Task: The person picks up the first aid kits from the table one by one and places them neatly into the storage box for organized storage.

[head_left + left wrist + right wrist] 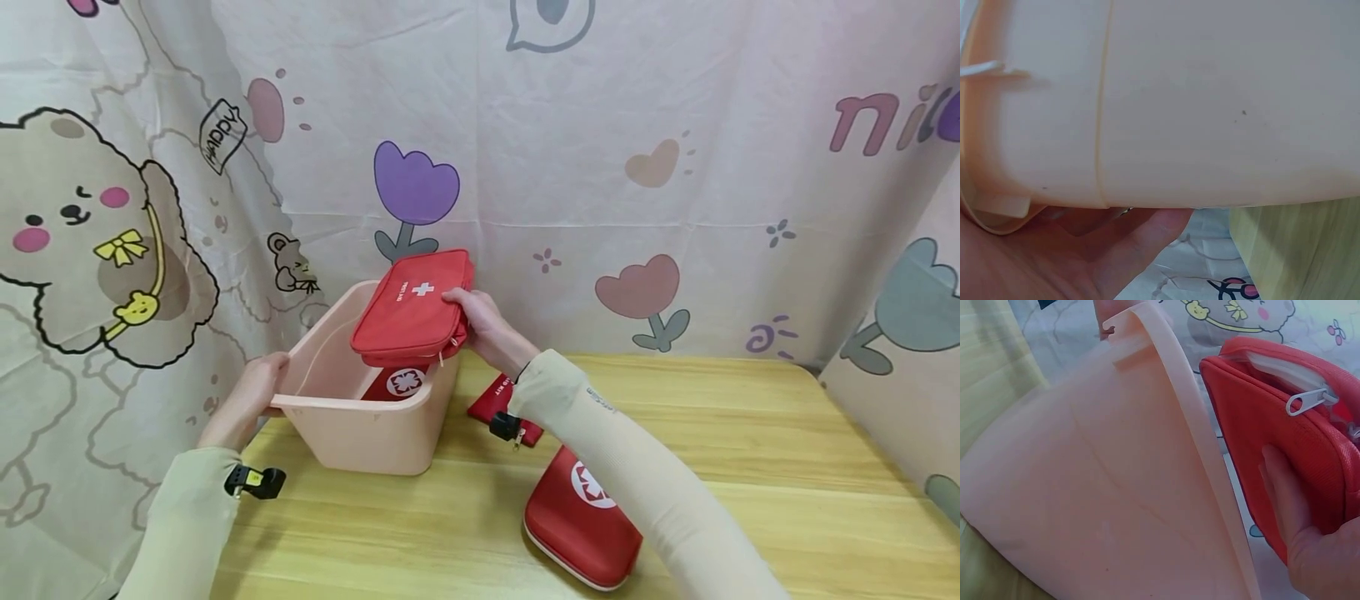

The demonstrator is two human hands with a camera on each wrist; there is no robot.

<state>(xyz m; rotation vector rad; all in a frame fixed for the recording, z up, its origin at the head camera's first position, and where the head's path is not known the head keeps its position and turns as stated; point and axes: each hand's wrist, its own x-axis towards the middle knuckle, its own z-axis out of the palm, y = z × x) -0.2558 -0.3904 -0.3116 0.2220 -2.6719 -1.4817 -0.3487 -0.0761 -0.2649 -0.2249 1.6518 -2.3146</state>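
A red first aid pouch (pixel 408 312) with a white cross is gripped at its right side by my right hand (pixel 487 325), thumb on top and fingers beneath. It is held tilted over the opening of a pale pink plastic bin (pixel 367 433). In the right wrist view the pouch (pixel 1285 431) shows a white zipper pull, its zip partly open. My left hand (pixel 258 383) holds the bin's left rim, and in the left wrist view its fingers lie against the bin's outer wall (pixel 1222 125). Inside the bin sits another red case (pixel 386 385) with a white round emblem, partly hidden.
On the wooden table (pixel 420 533), a red case (pixel 577 533) with a white emblem lies partly under my right forearm. A small red kit pouch (pixel 491 402) lies right of the bin, partly covered by the wrist. A printed curtain (pixel 540 150) hangs behind.
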